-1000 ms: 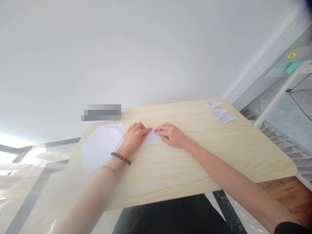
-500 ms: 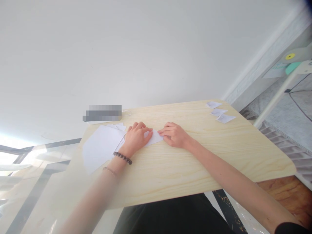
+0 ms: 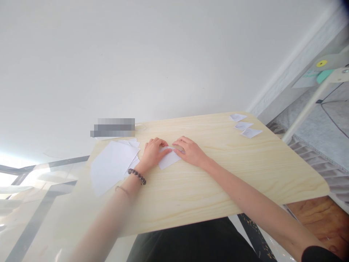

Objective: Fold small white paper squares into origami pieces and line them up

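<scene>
No legible text (or numbers)

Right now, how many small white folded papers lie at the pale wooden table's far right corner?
3 there, from back to front: the farthest paper, the middle paper, the nearest paper. Any stacked underneath would be hidden.

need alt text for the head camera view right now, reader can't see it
A person's left hand and right hand touch a small white paper on a pale wood-grain table. Larger white sheets lie beside the left hand, and three small paper pieces lie near the table's far right corner.
</scene>
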Available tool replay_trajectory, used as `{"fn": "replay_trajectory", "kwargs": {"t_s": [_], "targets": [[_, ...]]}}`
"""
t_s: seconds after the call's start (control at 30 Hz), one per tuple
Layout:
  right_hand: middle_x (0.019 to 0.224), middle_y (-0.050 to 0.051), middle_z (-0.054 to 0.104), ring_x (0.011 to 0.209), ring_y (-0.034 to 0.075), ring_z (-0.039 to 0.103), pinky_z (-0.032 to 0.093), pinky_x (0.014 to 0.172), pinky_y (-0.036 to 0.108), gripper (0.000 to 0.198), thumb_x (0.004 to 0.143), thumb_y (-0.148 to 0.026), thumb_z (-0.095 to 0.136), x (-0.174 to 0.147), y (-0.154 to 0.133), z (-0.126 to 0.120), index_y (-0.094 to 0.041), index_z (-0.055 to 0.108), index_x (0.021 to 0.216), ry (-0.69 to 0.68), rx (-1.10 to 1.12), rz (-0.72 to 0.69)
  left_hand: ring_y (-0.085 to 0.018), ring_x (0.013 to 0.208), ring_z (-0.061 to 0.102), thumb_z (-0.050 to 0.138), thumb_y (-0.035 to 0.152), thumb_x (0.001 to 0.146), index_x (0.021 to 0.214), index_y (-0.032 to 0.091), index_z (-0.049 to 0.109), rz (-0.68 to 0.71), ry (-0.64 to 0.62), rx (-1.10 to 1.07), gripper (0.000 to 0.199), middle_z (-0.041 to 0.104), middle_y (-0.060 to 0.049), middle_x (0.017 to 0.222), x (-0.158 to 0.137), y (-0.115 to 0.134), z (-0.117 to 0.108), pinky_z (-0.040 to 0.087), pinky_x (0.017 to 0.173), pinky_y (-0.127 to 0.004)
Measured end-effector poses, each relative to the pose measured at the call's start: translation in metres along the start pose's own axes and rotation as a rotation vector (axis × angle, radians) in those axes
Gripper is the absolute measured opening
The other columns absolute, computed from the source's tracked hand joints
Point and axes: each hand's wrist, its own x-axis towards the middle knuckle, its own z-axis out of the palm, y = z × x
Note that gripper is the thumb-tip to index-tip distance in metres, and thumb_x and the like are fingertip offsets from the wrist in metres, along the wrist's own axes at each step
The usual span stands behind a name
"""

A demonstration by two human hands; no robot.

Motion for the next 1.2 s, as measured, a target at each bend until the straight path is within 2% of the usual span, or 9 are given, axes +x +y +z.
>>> {"fn": "replay_trajectory", "kwargs": {"t_s": [0.1, 0.2, 0.3, 0.43, 0.6, 0.83, 1.07, 1.2], "targets": [[0.090, 0.006, 0.057, 0.083, 0.015, 0.053, 0.042, 0.078, 0.029, 0.020, 0.082, -0.030, 0.048, 0.001, -0.002, 0.002, -0.019, 0.061, 0.093, -0.019, -0.006, 0.013, -0.019, 0.084, 0.053, 0.054, 0.043, 0.074, 0.082, 0.019, 0.057, -0.031, -0.006, -0.086, 0.025, 0.061, -0.002, 0.085, -0.002, 0.003, -0.001, 0.039, 0.078, -0.034], [0.079, 0.003, 0.057, 0.075, 0.013, 0.052, 0.041, 0.071, 0.026, 0.017, 0.084, -0.027, 0.045, 0.001, -0.004, 0.000, -0.018, 0.060, 0.082, -0.039, 0.043, 0.012, -0.016, 0.078, 0.055, 0.050, 0.042, 0.077, 0.084, 0.019, 0.058, -0.057, -0.042, -0.210, 0.026, 0.063, -0.002, 0.084, -0.004, 0.008, -0.003, 0.041, 0.071, -0.028], [0.076, 0.001, 0.055, 0.070, 0.011, 0.050, 0.039, 0.066, 0.023, 0.015, 0.084, -0.023, 0.044, 0.000, -0.006, -0.003, -0.018, 0.058, 0.080, -0.024, 0.094, 0.015, -0.015, 0.077, 0.056, 0.045, 0.042, 0.079, 0.089, 0.018, 0.059, -0.038, -0.068, -0.294, 0.029, 0.064, -0.003, 0.088, -0.006, 0.012, -0.006, 0.042, 0.068, -0.025], [0.076, 0.001, 0.054, 0.066, 0.010, 0.049, 0.037, 0.063, 0.022, 0.012, 0.082, -0.020, 0.045, -0.001, -0.009, -0.005, -0.018, 0.057, 0.078, -0.011, 0.116, 0.027, -0.014, 0.070, 0.056, 0.042, 0.042, 0.080, 0.081, 0.018, 0.062, -0.001, -0.103, -0.283, 0.031, 0.065, -0.001, 0.082, -0.008, 0.017, -0.007, 0.040, 0.062, -0.024], [0.072, 0.000, 0.052, 0.062, 0.008, 0.046, 0.035, 0.060, 0.021, 0.010, 0.079, -0.017, 0.045, 0.000, -0.007, -0.005, -0.017, 0.053, 0.072, -0.047, 0.190, 0.037, -0.013, 0.069, 0.055, 0.043, 0.040, 0.080, 0.082, 0.018, 0.062, 0.003, -0.068, -0.241, 0.029, 0.065, -0.001, 0.081, -0.009, 0.017, -0.005, 0.039, 0.061, -0.023], [0.068, -0.001, 0.049, 0.060, 0.007, 0.043, 0.033, 0.057, 0.020, 0.011, 0.075, -0.014, 0.044, 0.000, 0.004, -0.020, -0.016, 0.051, 0.068, -0.146, 0.304, 0.018, -0.012, 0.062, 0.051, 0.043, 0.042, 0.079, 0.083, 0.016, 0.062, -0.064, -0.049, -0.263, 0.032, 0.064, -0.001, 0.076, -0.007, 0.013, -0.009, 0.037, 0.057, -0.023], [0.066, -0.001, 0.050, 0.058, 0.007, 0.042, 0.032, 0.055, 0.020, 0.016, 0.078, -0.019, 0.041, -0.003, 0.008, -0.029, -0.016, 0.050, 0.066, -0.209, 0.358, 0.126, -0.014, 0.067, 0.054, 0.044, 0.044, 0.079, 0.083, 0.015, 0.062, -0.082, -0.086, -0.346, 0.035, 0.064, -0.003, 0.078, -0.006, 0.011, -0.011, 0.039, 0.059, -0.023], [0.067, -0.001, 0.049, 0.058, 0.008, 0.042, 0.031, 0.055, 0.021, 0.021, 0.082, -0.028, 0.042, -0.001, -0.001, -0.022, -0.016, 0.052, 0.068, -0.188, 0.282, 0.097, -0.014, 0.070, 0.056, 0.046, 0.044, 0.078, 0.081, 0.015, 0.063, -0.068, -0.119, -0.380, 0.034, 0.066, -0.003, 0.080, -0.008, 0.017, -0.010, 0.041, 0.059, -0.022]]}}
